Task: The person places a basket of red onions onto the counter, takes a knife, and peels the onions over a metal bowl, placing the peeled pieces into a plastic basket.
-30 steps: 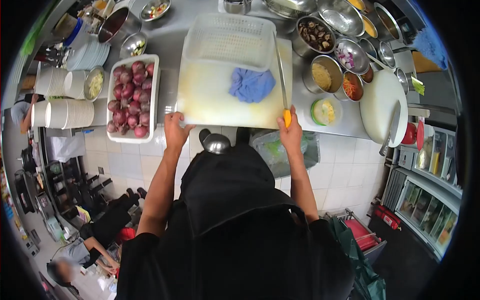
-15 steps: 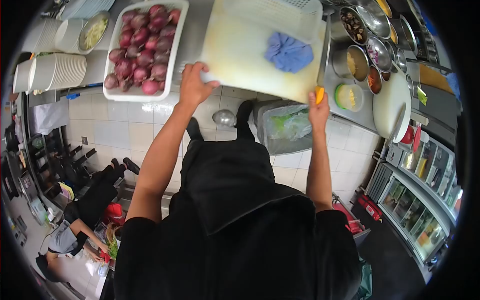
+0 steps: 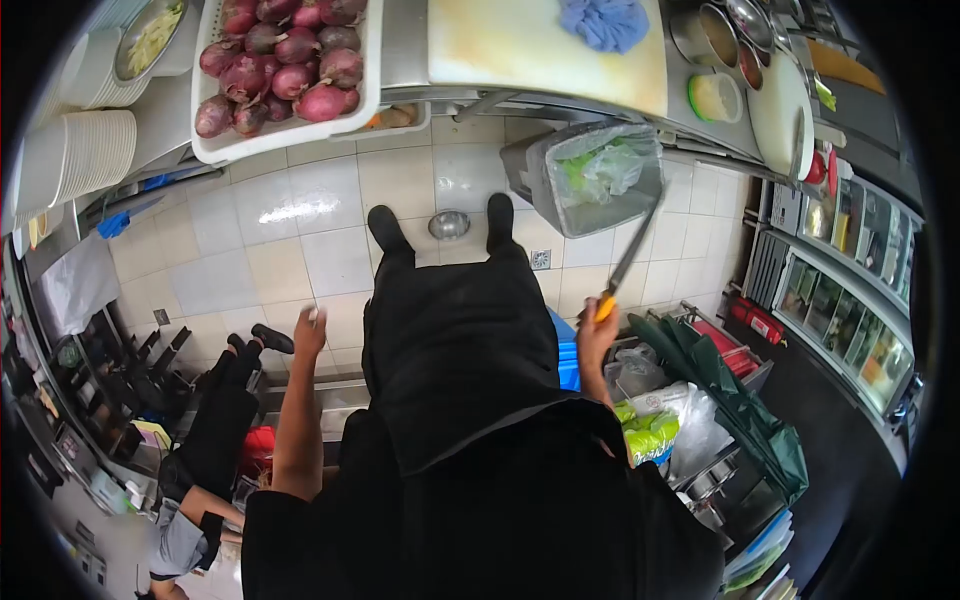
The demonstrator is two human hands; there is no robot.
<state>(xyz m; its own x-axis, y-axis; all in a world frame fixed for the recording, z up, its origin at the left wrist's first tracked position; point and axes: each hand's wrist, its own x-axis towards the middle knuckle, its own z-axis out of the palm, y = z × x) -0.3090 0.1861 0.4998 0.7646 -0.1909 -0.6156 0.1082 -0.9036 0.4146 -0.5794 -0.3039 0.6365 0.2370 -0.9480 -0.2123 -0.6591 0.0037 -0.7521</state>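
My right hand is closed round the yellow handle of a long knife, whose blade points up toward a grey bin. To the left, my left hand hangs over the floor with its fingers curled round something small and whitish that I cannot make out. Beyond both hands, a white cutting board lies on the steel counter with a crumpled blue cloth on it. A white basket of red onions stands left of the board.
Stacked white bowls stand at the upper left. A metal bowl is on the floor between my feet. Another person is at the lower left. Bags and a dark green cover lie at right. A glass-topped fridge stands farther right.
Both hands have drawn back from the counter toward my body. The knife blade is now in full view. The view has shifted, and the white basket on the board is out of frame.
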